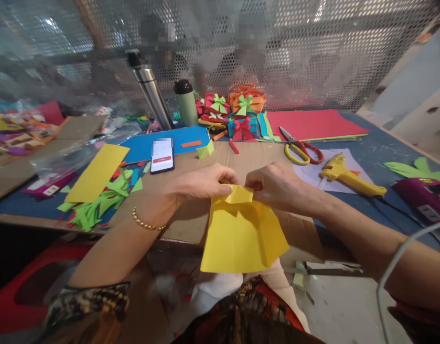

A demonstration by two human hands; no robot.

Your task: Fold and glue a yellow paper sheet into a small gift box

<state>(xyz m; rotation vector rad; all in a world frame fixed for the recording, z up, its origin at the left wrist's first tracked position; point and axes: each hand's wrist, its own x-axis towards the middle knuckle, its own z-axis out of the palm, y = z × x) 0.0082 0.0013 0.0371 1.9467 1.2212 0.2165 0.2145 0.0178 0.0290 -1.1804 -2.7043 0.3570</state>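
A creased yellow paper [237,239] hangs over the table's front edge, its top part folded over. My left hand [209,181] pinches the upper left of the fold, thumb on top. At the upper right of the same paper, my right hand [272,184] is closed on its edge, with the fingers curled under. Brown cardboard [191,217] lies beneath both hands. Just beyond them are a small folded yellow-green piece [205,150] and a red strip [233,147].
Scissors [302,150] and a yellow glue gun [348,177] lie right. Left are a phone [162,155], green scraps [101,200] and a yellow sheet [98,173]. Behind stand a steel flask [153,95], a green bottle [187,105], small paper baskets [242,126] and red sheets [316,123].
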